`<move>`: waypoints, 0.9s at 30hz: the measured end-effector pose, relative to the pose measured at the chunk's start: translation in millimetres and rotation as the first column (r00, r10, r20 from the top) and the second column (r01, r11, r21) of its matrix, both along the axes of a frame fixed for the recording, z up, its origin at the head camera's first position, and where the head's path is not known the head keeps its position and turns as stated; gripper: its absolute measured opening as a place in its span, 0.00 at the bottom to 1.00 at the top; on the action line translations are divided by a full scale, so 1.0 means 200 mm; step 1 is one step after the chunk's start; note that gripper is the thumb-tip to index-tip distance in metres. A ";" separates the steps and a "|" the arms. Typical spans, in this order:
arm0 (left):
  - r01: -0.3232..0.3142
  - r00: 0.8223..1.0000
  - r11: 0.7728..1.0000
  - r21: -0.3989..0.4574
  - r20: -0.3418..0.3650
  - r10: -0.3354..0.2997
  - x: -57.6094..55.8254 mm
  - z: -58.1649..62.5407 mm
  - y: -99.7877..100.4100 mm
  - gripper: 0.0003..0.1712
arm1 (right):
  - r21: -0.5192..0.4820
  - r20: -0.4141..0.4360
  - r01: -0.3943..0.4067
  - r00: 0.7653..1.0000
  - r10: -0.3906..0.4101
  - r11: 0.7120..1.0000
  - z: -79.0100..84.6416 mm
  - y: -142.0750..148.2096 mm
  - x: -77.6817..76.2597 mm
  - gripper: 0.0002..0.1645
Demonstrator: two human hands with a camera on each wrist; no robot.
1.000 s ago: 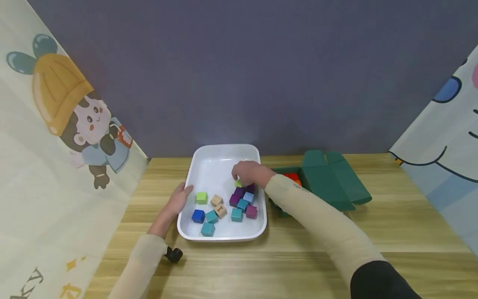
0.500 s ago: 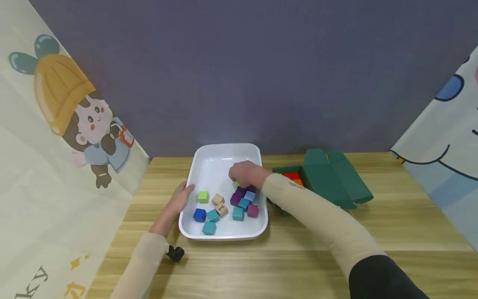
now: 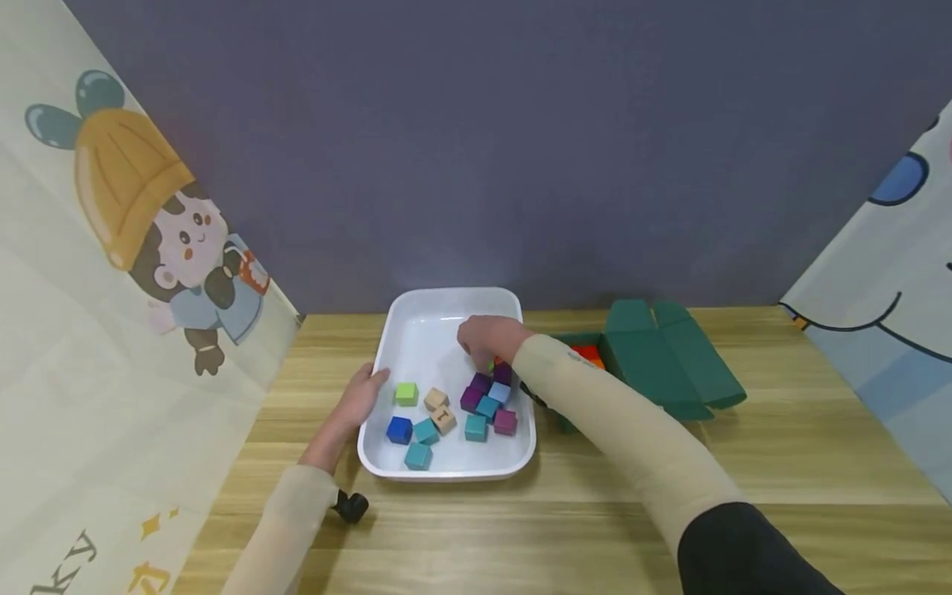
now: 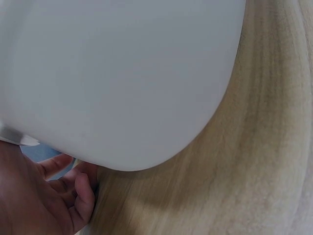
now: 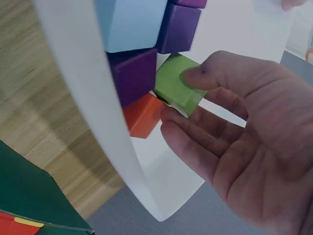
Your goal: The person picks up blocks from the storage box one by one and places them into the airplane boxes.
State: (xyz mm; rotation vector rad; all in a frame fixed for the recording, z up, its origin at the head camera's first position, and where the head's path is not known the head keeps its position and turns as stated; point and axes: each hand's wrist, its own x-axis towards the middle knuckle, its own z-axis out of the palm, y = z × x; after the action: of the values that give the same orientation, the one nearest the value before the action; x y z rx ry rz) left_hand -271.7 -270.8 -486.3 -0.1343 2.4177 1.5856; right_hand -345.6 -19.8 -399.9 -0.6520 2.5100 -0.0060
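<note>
A white tray [image 3: 416, 330] holds several coloured cubes. My left hand [image 3: 360, 397] grips its left rim, thumb on top; in the left wrist view the left hand's fingers [image 4: 84, 196] curl beside the tray's outer wall [image 4: 127, 98]. Inside the tray, my right hand [image 3: 491, 337] pinches a lime green cube [image 5: 177, 84] between thumb and fingers. Right beside that cube are a purple cube [image 5: 134, 76] and an orange cube [image 5: 144, 116], close to the tray's right wall. Another lime green cube [image 3: 406, 394] lies near the left hand.
Blue [image 3: 399, 430], teal [image 3: 418, 456], wooden [image 3: 442, 419] and magenta [image 3: 505, 422] cubes lie in the tray's near half. A green box [image 3: 658, 364] with its lid folded back stands to the right, red and orange pieces [image 3: 589, 355] inside, partly behind the right sleeve.
My right hand has shifted the lime green cube slightly rightward, up to the purple and orange cubes. The left hand keeps its hold on the tray's rim.
</note>
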 end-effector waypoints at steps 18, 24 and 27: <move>0.002 1.000 1.000 -0.005 0.000 -0.002 0.02 0.00 0.00 0.33 | -0.012 -0.081 -0.078 0.994 0.077 0.997 0.30 0.41 0.22 0.25; -0.002 1.000 1.000 -0.020 -0.026 0.001 0.01 0.01 0.00 0.33 | -0.034 -0.090 -0.179 0.980 0.175 0.983 0.32 0.60 0.31 0.17; 0.002 1.000 1.000 -0.014 -0.021 -0.002 0.01 0.01 0.00 0.32 | -0.070 -0.081 -0.212 0.975 0.206 0.975 0.28 0.67 0.33 0.11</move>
State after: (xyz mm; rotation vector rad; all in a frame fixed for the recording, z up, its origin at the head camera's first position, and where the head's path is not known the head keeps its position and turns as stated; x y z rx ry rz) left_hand -270.2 -271.2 -483.6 -0.1181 2.4442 1.5780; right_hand -279.2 114.9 -344.6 -0.9624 2.5082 -0.0033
